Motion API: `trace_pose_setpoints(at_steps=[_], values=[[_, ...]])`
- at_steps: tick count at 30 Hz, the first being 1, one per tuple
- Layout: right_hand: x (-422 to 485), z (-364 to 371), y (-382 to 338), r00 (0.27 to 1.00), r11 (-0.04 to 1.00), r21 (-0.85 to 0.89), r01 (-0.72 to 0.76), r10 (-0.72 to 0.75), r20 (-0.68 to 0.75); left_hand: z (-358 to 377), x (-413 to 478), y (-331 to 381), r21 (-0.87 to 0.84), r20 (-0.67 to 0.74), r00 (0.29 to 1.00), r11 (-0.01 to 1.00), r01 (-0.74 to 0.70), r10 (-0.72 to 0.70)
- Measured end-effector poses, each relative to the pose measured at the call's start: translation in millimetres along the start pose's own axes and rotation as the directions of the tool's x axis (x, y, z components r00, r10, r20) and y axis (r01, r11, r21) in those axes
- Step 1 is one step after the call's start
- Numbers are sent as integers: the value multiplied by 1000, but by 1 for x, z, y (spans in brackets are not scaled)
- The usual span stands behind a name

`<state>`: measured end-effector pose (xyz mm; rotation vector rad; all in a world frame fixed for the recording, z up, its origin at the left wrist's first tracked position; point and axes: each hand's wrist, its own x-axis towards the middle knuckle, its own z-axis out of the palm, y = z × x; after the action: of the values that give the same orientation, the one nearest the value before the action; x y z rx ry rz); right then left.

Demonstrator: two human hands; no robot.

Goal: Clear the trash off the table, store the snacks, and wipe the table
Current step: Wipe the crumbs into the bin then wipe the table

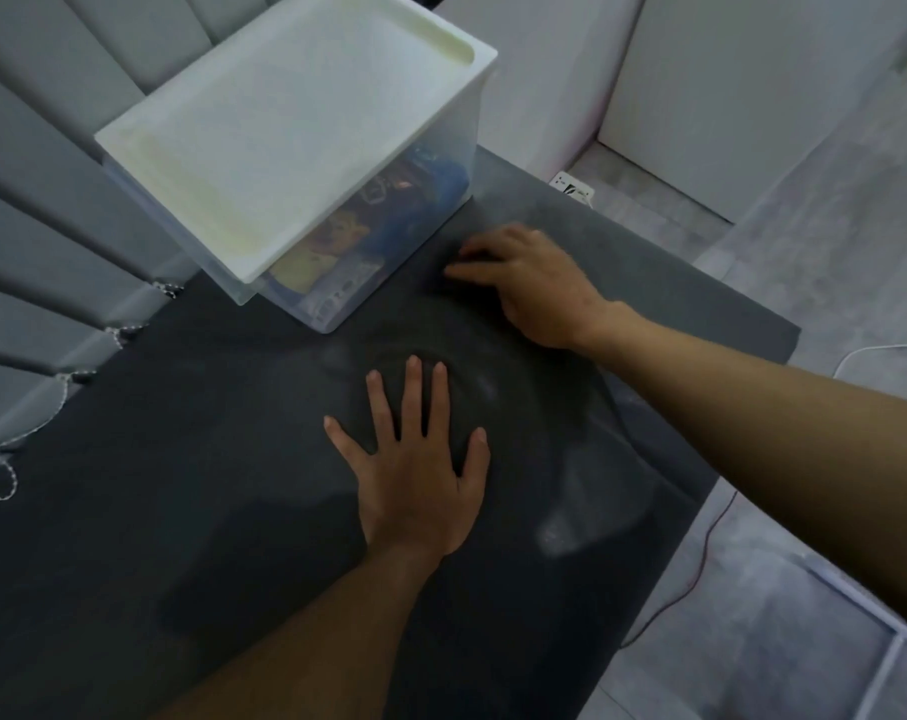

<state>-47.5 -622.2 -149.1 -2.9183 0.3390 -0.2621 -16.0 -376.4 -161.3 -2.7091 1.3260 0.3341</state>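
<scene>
On my feed I see the dark table (181, 511) from above, with pale smeared streaks curving over its surface around both hands. The left hand (415, 475) lies flat on the tabletop near the middle, palm down, fingers straight and spread, holding nothing. The right hand (539, 288) is farther out, just beside the storage box (285, 148), with its fingers bent down onto the table. There is a dark patch under those fingers, and I cannot tell whether it is a cloth the hand grips or only shadow. The two hands are apart and do not touch.

The box stands at the far left part of the table, a clear tub with a white lid set on it. Through its clear wall I see the snacks (337, 241) inside, packets in yellow, blue and brown.

Left of the table hang grey blinds (35, 226) with beaded cords. On the grey floor (804, 252) beyond the far edge lies a white power strip (573, 187), and a thin red cable (700, 553) runs along the floor on the right
</scene>
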Motion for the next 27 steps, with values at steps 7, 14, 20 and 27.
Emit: trace_pose_setpoints(at_steps=[7,14,20,27], values=[[11,-7,-8,934,934,158,-321,340,-108,0,0,0,-10,1,1000,1000,1,-1],[2,-10,38,866,886,46,-460,460,-197,0,0,0,-2,-6,1000,1000,-1,1],[-27,-3,9,866,895,155,-419,445,-226,0,0,0,-1,-8,1000,1000,5,-5],[-62,-10,43,782,832,184,-523,555,-283,2,1,1,4,-1,1000,1000,8,-8]])
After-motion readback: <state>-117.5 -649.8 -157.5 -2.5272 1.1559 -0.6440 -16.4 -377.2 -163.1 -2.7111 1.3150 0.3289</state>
